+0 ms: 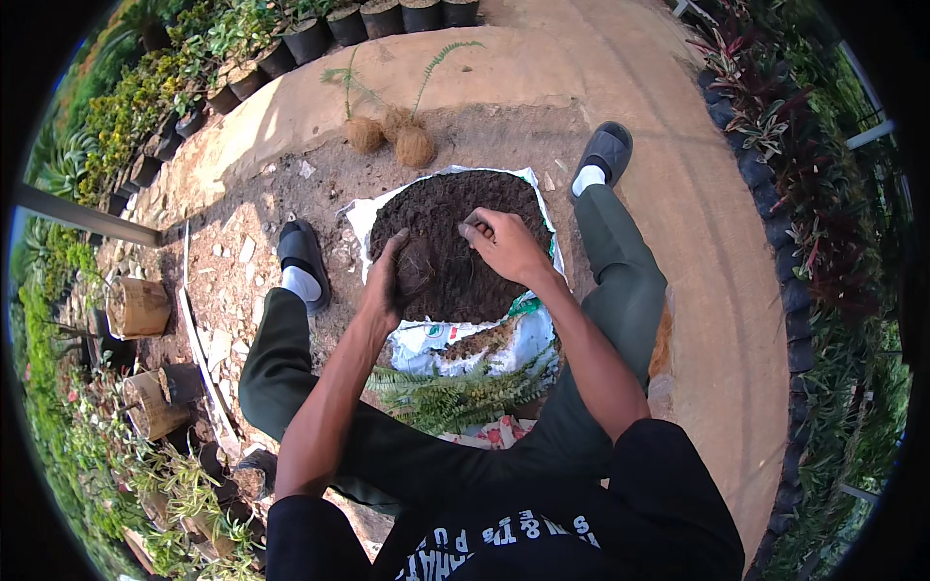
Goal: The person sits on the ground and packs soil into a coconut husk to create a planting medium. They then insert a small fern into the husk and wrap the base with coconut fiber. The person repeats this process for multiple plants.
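Observation:
My left hand point(389, 279) cups a round, soil-dark clump point(419, 263) with fine fibres on it, thumb upright along its near side. To its right, my right hand point(503, 243) hovers over the potting soil point(454, 196) with fingers curled and thumb drawn in; whether a pinch of something is between them is hidden. Dark, crumbly soil fills an opened white woven sack point(360, 218) lying between my feet. Beyond the sack sit three fibre-wrapped balls, one of them a brown coir ball point(415, 147), with thin fern fronds point(436, 65) rising from the group.
Cut or loose fern fronds point(458, 396) lie close to my lap, beside the sack's folded white end point(414, 348). Potted plants in black bags point(305, 40) line the far edge. A metal post point(87, 214), broken stones and larger pots point(138, 309) are at left.

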The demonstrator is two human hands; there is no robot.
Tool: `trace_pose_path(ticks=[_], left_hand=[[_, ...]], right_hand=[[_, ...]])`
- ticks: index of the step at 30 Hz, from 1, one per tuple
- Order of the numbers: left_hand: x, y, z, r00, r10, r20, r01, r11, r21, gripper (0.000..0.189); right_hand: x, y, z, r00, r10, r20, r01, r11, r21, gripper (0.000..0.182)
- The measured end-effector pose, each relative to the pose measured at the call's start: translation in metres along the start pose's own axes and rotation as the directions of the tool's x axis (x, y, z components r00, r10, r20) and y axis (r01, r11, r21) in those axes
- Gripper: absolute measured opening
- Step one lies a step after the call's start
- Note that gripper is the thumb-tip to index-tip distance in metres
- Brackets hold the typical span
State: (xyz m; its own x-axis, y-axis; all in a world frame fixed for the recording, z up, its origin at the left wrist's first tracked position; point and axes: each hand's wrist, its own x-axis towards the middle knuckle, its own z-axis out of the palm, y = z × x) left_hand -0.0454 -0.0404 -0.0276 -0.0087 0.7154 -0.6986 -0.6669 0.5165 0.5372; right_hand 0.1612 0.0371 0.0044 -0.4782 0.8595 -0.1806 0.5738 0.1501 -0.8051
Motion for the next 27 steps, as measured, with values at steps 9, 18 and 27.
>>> trace_pose_path(ticks=[9,18,27], left_hand=[[-0.007,-0.022,-0.015,0.996,-0.077,0.051,0.066,0.977,0.201,0.051],[-0.009,-0.036,-0.032,0.996,-0.063,0.065,0.048,0.977,0.208,0.053],[-0.014,-0.038,-0.031,0.997,-0.069,0.040,0.059,0.976,0.211,0.047]], right_hand=[[-0.025,0.049,0.049,0.802,0.326,0.501,0.028,0.817,-0.576,0.022],[-0.101,0.093,0.171,0.349,0.378,0.858,0.395,0.771,-0.500,0.038],[-0.080,0.101,0.162,0.725,0.156,0.671,0.274,0.828,-0.489,0.041]])
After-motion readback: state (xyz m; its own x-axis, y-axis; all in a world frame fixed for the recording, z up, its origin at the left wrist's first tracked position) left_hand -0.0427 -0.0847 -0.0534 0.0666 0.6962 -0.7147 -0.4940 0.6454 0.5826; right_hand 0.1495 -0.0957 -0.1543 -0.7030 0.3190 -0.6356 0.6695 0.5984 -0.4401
